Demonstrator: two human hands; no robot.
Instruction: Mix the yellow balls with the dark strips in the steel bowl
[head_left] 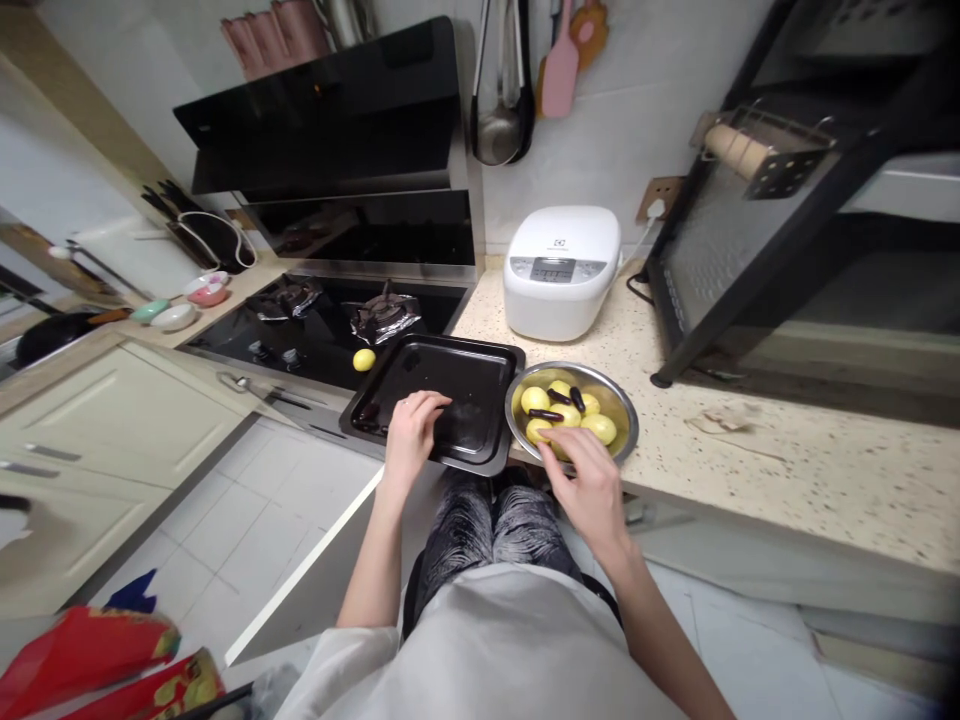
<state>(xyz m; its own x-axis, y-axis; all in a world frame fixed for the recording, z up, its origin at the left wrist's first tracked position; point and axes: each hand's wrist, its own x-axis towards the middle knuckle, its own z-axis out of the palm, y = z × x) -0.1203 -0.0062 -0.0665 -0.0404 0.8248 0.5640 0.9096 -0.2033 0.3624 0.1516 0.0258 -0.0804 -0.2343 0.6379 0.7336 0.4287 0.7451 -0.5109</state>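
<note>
My left hand [414, 432] is over the near left part of a black baking tray [461, 462], its fingers bent and drawn together, with nothing visible in them. Several dark elongated pieces [367, 412] lie at the tray's left side, partly hard to make out. My right hand [589, 480] reaches over the near rim of a metal bowl [630, 440], thumb and forefinger pinched close beside a yellow round fruit or vegetable [536, 429]. What is between those fingertips is unclear. In the bowl lie several more yellow round pieces [598, 430] and several glossy dark pieces [546, 415].
One yellow round piece [364, 360] sits on the black gas hob [322, 345], left of the tray. Behind the bowl stands a white rice cooker [559, 290]. A black metal rack [701, 270] rises at right. A cabinet door [315, 570] stands ajar below the tray.
</note>
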